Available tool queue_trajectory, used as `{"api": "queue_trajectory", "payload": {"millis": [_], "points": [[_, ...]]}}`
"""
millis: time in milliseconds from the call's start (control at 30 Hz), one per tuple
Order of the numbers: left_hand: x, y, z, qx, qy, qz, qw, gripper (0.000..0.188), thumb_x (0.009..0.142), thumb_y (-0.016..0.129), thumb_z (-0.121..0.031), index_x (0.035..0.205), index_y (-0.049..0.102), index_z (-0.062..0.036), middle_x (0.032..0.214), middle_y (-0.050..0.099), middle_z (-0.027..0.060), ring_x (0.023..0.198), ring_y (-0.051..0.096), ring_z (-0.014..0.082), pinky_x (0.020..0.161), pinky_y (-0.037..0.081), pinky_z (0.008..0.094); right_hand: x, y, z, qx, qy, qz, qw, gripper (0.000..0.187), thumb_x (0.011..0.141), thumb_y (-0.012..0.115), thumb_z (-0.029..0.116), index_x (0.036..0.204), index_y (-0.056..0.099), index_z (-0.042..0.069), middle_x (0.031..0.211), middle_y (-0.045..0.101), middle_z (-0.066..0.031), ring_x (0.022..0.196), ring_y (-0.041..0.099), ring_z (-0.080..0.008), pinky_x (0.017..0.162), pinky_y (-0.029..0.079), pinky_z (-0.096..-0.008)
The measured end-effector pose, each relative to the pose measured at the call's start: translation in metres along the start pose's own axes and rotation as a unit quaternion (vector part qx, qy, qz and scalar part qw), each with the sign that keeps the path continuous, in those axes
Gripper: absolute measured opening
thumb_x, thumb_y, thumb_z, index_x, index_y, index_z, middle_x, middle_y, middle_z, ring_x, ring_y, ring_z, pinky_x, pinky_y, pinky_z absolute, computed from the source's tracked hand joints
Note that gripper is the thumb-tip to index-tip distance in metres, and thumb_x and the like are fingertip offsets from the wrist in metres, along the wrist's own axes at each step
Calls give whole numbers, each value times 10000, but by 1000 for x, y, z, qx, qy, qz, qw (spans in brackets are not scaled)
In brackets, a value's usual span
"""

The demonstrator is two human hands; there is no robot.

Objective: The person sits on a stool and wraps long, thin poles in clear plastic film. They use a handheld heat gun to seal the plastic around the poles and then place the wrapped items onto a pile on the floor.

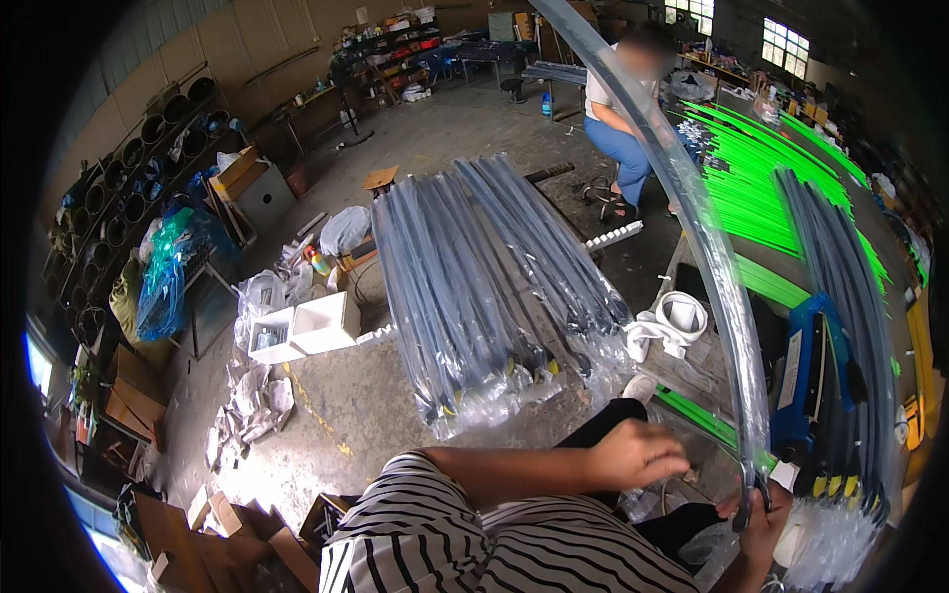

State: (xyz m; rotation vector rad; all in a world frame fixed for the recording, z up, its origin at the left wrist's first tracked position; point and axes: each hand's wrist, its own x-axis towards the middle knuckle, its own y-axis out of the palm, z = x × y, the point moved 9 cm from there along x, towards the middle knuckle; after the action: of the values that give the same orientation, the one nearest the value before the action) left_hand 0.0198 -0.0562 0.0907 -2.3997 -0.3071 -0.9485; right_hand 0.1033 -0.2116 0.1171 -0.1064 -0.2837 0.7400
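Note:
My right hand (761, 516) is closed around the black end of a long grey strip in a clear plastic sleeve (727, 267). The sleeved strip rises from that hand and curves up past the top edge. My left hand (638, 456) hovers to the left of the strip, apart from it, with its fingers curled together; whether anything is in them is hidden. Ahead lies a broad stack of similar sleeved grey strips (445, 287), their near ends in crumpled clear film. Another sleeved bundle (840, 267) lies to the right, beside a blue device (816, 371).
Bright green strips (746, 188) cover the surface at the far right. A seated person (621, 124) in blue trousers is beyond the stack. White boxes (326, 323) and crumpled paper (252, 405) lie on the left. A white ring-shaped object (682, 312) sits near the stack's right end.

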Motion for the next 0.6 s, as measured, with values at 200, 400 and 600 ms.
{"api": "queue_trajectory", "payload": {"millis": [200,400,600], "points": [[88,-148,63,-479,-131,-311,810,780,845,235,-577,1235,273,96,1135,475,206,1026,500,277,918,367,353,-51,-48,-65,134,18,1,991,387,827,510,280,788,482,-103,393,449,-130,269,429,-197,260,355,-284],[44,-162,75,-467,-136,-504,713,367,922,313,-304,952,463,29,874,571,160,731,595,247,686,513,350,-84,-50,-112,32,155,45,986,290,845,486,239,744,586,-13,469,496,-50,347,401,-93,331,277,-208],[30,-21,66,-544,-239,-260,761,219,878,466,-207,918,534,-2,891,604,123,775,608,193,702,504,323,-61,-35,-92,109,133,34,985,327,853,485,264,775,505,-53,412,438,-87,305,417,-150,290,335,-246]]}}
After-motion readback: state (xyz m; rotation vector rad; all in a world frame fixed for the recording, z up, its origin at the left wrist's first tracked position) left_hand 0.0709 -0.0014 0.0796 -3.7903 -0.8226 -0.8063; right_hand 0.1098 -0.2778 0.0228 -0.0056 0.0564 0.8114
